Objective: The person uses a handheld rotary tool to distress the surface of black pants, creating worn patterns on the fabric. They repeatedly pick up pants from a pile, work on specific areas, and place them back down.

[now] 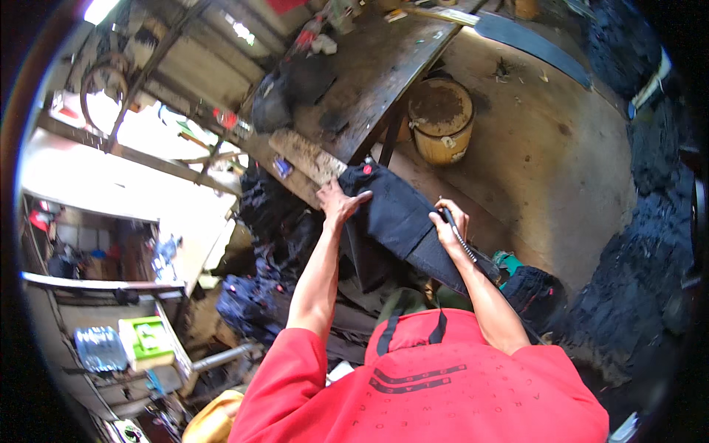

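Observation:
A dark navy garment piece (399, 210), with a small red spot near its far end, stretches across a narrow wooden board (306, 159) and back toward my lap. My left hand (341, 201) lies at its far left edge, thumb stretched out over the cloth and the other fingers by the board. Above the right side of the cloth, my right hand (450, 221) is closed round a slim black pen-like tool (461, 240) with a coiled or ribbed length running along the wrist. Its exact kind is unclear.
Beyond the board stands a worn wooden table (369, 81), with a lidded yellow bucket (442, 122) beside it. Dark cloth heaps (628, 273) line the right side. Crumpled dark garments (255, 299) lie left of my legs. A bluish plank (532, 48) rests on the floor.

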{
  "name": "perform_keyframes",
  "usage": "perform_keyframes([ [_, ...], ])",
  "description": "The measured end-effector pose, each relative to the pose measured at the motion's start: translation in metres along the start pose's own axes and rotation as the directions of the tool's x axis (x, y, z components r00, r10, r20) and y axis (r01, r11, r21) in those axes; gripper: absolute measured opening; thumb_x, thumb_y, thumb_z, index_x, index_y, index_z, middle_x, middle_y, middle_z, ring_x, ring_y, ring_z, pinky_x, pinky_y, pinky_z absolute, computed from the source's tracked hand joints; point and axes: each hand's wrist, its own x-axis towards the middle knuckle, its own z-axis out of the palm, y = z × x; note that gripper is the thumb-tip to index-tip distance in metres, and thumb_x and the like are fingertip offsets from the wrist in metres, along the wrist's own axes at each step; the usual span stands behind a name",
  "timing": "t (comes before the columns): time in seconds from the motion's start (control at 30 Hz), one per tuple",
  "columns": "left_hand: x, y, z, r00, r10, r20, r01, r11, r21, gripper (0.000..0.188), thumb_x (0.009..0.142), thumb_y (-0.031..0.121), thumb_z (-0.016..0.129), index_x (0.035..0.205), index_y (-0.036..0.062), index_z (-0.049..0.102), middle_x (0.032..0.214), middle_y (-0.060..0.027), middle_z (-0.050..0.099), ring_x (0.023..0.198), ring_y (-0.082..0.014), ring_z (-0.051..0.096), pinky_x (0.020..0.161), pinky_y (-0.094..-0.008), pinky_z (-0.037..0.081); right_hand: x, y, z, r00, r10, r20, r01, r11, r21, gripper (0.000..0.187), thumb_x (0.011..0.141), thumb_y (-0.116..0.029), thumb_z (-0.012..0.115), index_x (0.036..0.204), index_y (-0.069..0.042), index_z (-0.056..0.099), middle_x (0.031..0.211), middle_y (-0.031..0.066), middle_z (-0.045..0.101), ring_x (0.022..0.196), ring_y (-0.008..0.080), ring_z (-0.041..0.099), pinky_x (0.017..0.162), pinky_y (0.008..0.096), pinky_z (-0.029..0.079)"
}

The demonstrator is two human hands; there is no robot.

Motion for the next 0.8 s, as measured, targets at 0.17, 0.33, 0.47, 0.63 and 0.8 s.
perform_keyframes([
  [0.17, 0.008, -0.009, -0.027, 0.954, 0.282, 0.101, -0.249, 0.935, -0.252, 0.051, 0.08, 0.036, 0.09, 0.117, 0.0016, 0.083, 0.102, -0.0155, 0.084, 0.09, -0.0296, 0.081, 0.086, -0.0411, 0.063, 0.0, 0.007, -0.012, 0.998, -0.059, -0.029, 0.061, 0.995, 0.078, 0.027, 0.079, -0.007, 0.082, 0.104, -0.004, 0.073, 0.084, 0.0146, 0.072, 0.078, 0.0255, 0.073, 0.076, 0.0381, 0.056],
  [0.33, -0.007, 0.028, -0.04, 0.869, 0.248, 0.428, 0.206, 0.605, -0.769, 0.052, 0.089, 0.005, 0.075, 0.141, 0.002, 0.071, 0.132, -0.0115, 0.077, 0.116, -0.027, 0.076, 0.105, -0.043, 0.059, 0.005, 0.007, -0.017, 0.992, -0.104, -0.07, 0.114, 0.979, 0.167, 0.028, 0.077, -0.008, 0.079, 0.102, -0.004, 0.068, 0.084, 0.015, 0.067, 0.077, 0.0286, 0.067, 0.077, 0.0383, 0.054],
  [0.47, 0.014, 0.106, -0.024, 0.783, 0.415, 0.464, 0.377, 0.276, -0.884, 0.049, 0.092, 0.003, 0.07, 0.141, 0.0037, 0.07, 0.125, -0.0128, 0.079, 0.113, -0.0293, 0.077, 0.106, -0.0444, 0.06, 0.005, 0.013, -0.023, 0.995, -0.067, -0.07, 0.074, 0.991, 0.112, 0.025, 0.077, -0.003, 0.073, 0.102, -0.003, 0.068, 0.084, 0.0186, 0.064, 0.079, 0.0377, 0.069, 0.076, 0.0439, 0.053],
  [0.63, -0.028, 0.082, 0.003, 0.83, 0.515, 0.213, -0.224, 0.658, -0.719, 0.055, 0.084, 0.021, 0.088, 0.133, 0.0019, 0.071, 0.119, -0.0182, 0.079, 0.11, -0.0336, 0.076, 0.102, -0.0436, 0.059, -0.023, 0.02, -0.08, 0.989, -0.031, -0.145, 0.033, 0.999, 0.012, 0.021, 0.08, -0.003, 0.077, 0.1, -0.007, 0.072, 0.083, 0.0094, 0.071, 0.078, 0.02, 0.071, 0.073, 0.0351, 0.055],
  [0.8, -0.114, 0.006, 0.01, 0.834, 0.551, -0.032, -0.551, 0.828, -0.101, 0.066, 0.081, 0.052, 0.093, 0.121, 0.0038, 0.072, 0.117, -0.0155, 0.072, 0.114, -0.0375, 0.066, 0.098, -0.0485, 0.052, -0.079, 0.035, -0.147, 0.979, 0.046, -0.2, -0.066, 0.993, -0.094, 0.022, 0.084, -0.001, 0.079, 0.104, -0.007, 0.072, 0.084, 0.0027, 0.068, 0.076, 0.0118, 0.063, 0.072, 0.03, 0.052],
])
